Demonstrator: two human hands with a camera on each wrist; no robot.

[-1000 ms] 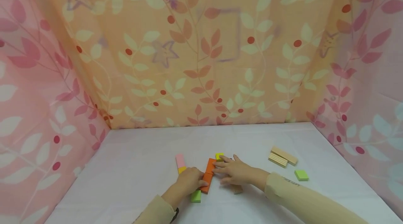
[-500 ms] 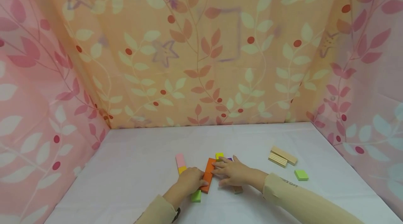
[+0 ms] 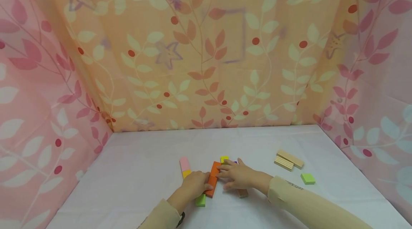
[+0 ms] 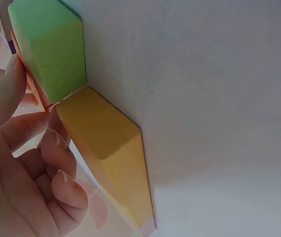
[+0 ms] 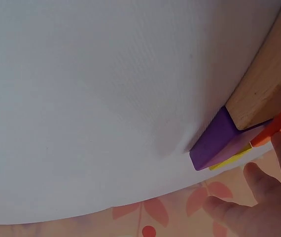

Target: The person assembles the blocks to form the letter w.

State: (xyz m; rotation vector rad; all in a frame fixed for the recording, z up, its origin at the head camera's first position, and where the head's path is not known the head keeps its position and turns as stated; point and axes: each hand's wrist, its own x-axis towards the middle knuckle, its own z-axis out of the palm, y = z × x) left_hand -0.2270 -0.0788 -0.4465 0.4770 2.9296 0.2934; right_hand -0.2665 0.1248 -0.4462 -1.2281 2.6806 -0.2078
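Two orange blocks lie end to end in a slanting line between the hands. My left hand (image 3: 194, 184) holds the near orange block (image 3: 210, 188) at its left side with thumb and forefinger, its other fingers curled. My right hand (image 3: 239, 176) rests spread fingertips against the right side of the far orange block (image 3: 215, 168). Beside the left hand are a green block (image 3: 200, 200) and, in the left wrist view, an amber block (image 4: 103, 128). Under and around the right hand lie a purple block (image 5: 217, 143), a plain wooden block (image 5: 263, 84) and a yellow block (image 3: 224, 158).
A pink block (image 3: 184, 163) continues from the amber one. Further right on the white-covered table (image 3: 145, 150) lie a long wooden block (image 3: 291, 158), a ridged wooden block (image 3: 284, 163) and a light green block (image 3: 308, 178). Patterned cloth (image 3: 206, 78) stands behind and at both sides.
My right hand has shifted very slightly to the left, and a bit of the purple block has come into view behind it. The left hand and the blocks look unmoved.
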